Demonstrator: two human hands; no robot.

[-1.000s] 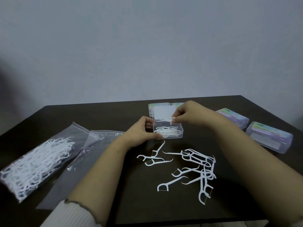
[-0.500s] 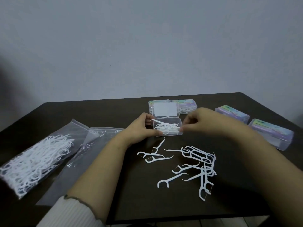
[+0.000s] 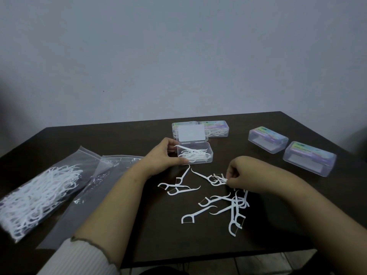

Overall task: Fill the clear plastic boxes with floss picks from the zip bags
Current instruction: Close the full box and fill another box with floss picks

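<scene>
White picks [image 3: 222, 203] lie loose on the table [image 3: 123, 139], just before the open box [image 3: 195, 155]. Left hand [image 3: 164, 157] grips the box's near corner; right hand [image 3: 241, 173] pinches one pick [image 3: 219, 178]. Best practice: lift it free of its neighbours, lay it lengthwise in the steadied box.

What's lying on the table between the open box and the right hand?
In the head view, a single loose floss pick lies on the dark table between the open box and the right hand; otherwise that stretch is bare.
</scene>
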